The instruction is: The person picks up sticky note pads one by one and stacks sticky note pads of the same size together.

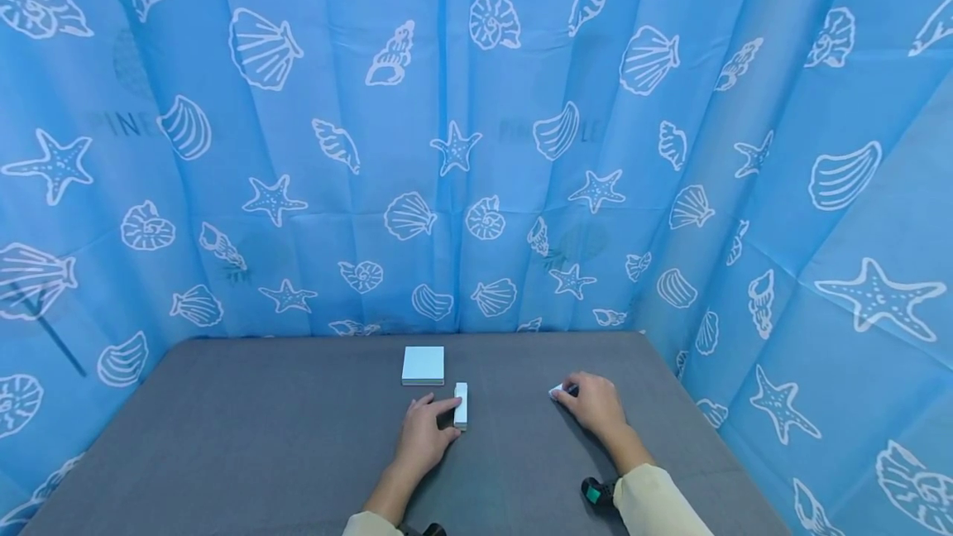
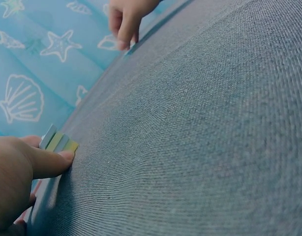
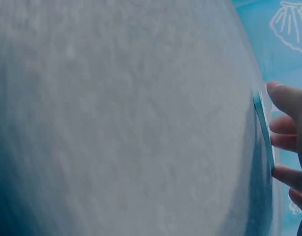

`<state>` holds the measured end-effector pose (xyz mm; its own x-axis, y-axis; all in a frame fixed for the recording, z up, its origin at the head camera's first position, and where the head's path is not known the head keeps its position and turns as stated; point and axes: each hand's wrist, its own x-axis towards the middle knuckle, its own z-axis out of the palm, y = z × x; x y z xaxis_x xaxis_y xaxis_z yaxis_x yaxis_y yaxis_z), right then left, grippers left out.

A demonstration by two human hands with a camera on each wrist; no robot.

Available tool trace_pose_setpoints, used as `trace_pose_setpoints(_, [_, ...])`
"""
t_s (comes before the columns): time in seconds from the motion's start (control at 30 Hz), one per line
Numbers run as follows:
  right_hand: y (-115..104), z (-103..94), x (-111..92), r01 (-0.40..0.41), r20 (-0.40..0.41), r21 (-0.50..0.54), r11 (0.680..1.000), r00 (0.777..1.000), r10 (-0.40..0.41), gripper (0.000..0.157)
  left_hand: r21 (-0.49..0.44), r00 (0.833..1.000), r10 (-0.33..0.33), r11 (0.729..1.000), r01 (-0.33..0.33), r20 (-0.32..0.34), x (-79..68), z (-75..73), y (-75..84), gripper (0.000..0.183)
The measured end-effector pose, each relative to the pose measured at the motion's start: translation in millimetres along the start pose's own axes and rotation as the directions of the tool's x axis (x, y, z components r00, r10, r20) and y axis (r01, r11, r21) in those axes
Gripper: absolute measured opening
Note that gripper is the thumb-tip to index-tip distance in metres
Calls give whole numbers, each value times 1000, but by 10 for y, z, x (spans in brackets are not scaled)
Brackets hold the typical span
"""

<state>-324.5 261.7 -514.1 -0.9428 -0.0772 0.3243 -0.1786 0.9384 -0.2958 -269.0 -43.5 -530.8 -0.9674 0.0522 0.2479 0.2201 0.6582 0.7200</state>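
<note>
In the head view my left hand [image 1: 424, 435] pinches a narrow white-topped stack [image 1: 462, 409] between thumb and fingers at its two ends. Close up in the left wrist view, this stack [image 2: 58, 139] shows white, green and yellow layers, low over the grey cloth. Farther right, my right hand [image 1: 596, 404] has its fingers curled down round a small, thin white piece [image 1: 556, 391], mostly hidden under them. The right wrist view shows the thin piece [image 3: 263, 128] edge-on, pale teal, lying close to the cloth, with fingertips at its edge.
A flat square white block [image 1: 423, 365] lies just behind my left hand, towards the far edge. Grey cloth [image 1: 246, 437] covers the table. Blue curtains [image 1: 447, 255] printed with shells and starfish hang behind it and on the right. A black wrist device [image 1: 598, 492] is by the right sleeve.
</note>
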Motion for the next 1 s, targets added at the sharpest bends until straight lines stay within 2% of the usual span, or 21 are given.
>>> trace_pose_setpoints(0.2, [-35, 60, -9, -69, -62, 54, 996, 995, 72, 16, -2, 1000, 11, 1000, -11, -6, 1, 5, -20, 47])
trace_pose_setpoints(0.3, [-41, 102, -9, -97, -78, 62, 993, 992, 101, 21, -7, 1000, 22, 1000, -22, -14, 2, 13, -34, 46])
trace_pose_setpoints(0.43, [-43, 133, -9, -171, -57, 99, 980, 983, 177, 38, -13, 999, 31, 999, -31, -11, 5, 20, -47, 46])
trace_pose_setpoints(0.63, [-26, 82, -17, -291, 12, 138, 947, 956, 292, 64, -23, 1000, 18, 1000, -19, -14, -1, 24, -53, 46])
trace_pose_setpoints(0.8, [-42, 41, -24, -318, 53, 158, 935, 948, 314, 67, -15, 1000, 18, 1000, -18, -17, 1, 32, -65, 46])
trace_pose_setpoints(1.0, [-74, 94, 9, -330, 23, 192, 924, 943, 332, 67, -19, 1000, 7, 1000, -7, -18, 7, 47, -71, 47])
